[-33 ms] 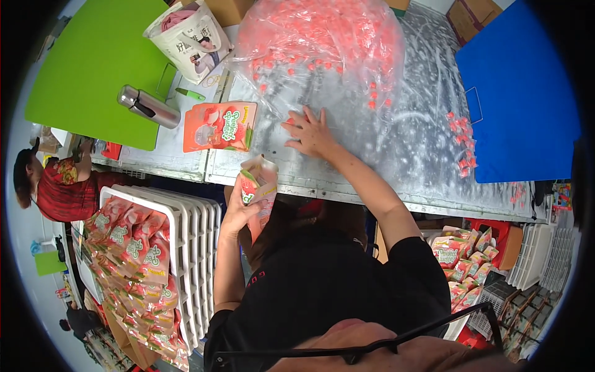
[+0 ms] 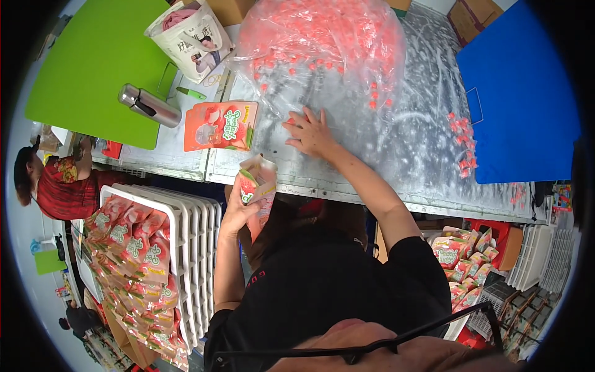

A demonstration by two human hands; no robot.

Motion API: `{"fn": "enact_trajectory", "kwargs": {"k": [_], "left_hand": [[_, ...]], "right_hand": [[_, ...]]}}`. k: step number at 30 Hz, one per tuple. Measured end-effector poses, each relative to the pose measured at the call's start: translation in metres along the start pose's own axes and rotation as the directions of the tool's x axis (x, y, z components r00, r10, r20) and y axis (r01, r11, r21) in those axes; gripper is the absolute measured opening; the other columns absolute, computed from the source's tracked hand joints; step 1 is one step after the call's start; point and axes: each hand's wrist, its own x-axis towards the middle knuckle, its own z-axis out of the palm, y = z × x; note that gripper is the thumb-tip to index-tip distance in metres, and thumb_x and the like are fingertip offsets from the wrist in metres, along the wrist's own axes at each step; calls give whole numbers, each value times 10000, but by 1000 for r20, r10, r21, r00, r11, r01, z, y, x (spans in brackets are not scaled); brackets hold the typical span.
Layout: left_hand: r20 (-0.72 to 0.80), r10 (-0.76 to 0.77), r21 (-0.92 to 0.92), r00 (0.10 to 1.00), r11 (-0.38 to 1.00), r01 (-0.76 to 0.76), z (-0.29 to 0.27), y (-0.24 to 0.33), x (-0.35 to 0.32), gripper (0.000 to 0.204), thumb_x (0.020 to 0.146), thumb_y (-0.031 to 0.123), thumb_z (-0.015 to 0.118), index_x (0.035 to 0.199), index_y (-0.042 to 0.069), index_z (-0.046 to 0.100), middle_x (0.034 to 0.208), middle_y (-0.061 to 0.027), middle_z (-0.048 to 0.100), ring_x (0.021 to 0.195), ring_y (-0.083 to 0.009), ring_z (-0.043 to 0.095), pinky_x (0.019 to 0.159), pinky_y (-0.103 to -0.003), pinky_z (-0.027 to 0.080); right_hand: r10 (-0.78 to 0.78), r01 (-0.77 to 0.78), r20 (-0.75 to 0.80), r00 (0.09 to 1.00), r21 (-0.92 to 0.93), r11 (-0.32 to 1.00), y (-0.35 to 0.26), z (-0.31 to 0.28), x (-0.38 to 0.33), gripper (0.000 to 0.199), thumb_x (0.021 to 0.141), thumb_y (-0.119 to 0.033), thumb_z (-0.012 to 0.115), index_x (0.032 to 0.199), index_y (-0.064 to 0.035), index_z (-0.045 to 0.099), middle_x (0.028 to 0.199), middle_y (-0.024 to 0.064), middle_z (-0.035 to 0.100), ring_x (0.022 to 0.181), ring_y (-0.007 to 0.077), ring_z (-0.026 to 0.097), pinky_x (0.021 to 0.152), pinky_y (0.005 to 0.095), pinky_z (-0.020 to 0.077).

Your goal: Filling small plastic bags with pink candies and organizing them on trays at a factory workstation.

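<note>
1. Left grip [image 2: 234,217]: closed around the side of an open pouch [image 2: 263,193], thumb and fingers wrapped on it.
2. Pouch position: just off the front edge of the counter [image 2: 415,152], in front of my body, mouth up and gaping, slightly tilted. Can't see what's inside.
3. Right grip [image 2: 312,135]: wide, fingers spread, palm down at the metal counter top, forearm reaching in from the right.
4. Small red piece [image 2: 290,121] shows at those fingertips. Can't tell if I'm touching it.
5. Beyond the right grip: big clear plastic bag [image 2: 322,31] full of red pieces, a few scattered near its front edge.
6. More loose red pieces [image 2: 462,141] well to the right, beside the blue panel [image 2: 527,93].
7. Left of the right grip: flat pouches [image 2: 217,127] in an overlapping pile on the counter. Green-handled knife [image 2: 192,93], steel flask [image 2: 152,106] and printed tote bag [image 2: 192,46] beyond.
8. Lower left: stacked white trays [image 2: 197,266], pouches piled on top.
9. Far left: co-worker in a red patterned top [image 2: 65,189].
</note>
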Motion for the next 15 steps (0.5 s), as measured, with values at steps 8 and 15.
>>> {"fn": "enact_trajectory", "kwargs": {"k": [8, 15], "left_hand": [[-57, 73, 179, 996, 982, -62, -8, -7, -3, 871, 692, -104, 664, 1486, 42, 335, 1316, -60, 497, 1233, -162, 466, 1049, -308, 380], [-74, 188, 306, 979, 939, -157, 1, -6, 7, 939, 670, -96, 706, 1504, 44, 298, 1253, -107, 554, 1168, -185, 544, 1034, -318, 409]], "right_hand": [[9, -5, -4, 1000, 544, 839, 15, -14, -54, 619, 927, -531, 537, 1455, -215, 472, 1517, 68, 414, 1433, 323, 317, 1167, 549, 207], [239, -151, -2, 971, 770, 619, 46, -36, -85, 808, 917, -673, 470, 1547, -185, 333, 1593, 96, 316, 1485, 323, 228, 1206, 502, 163]]}}
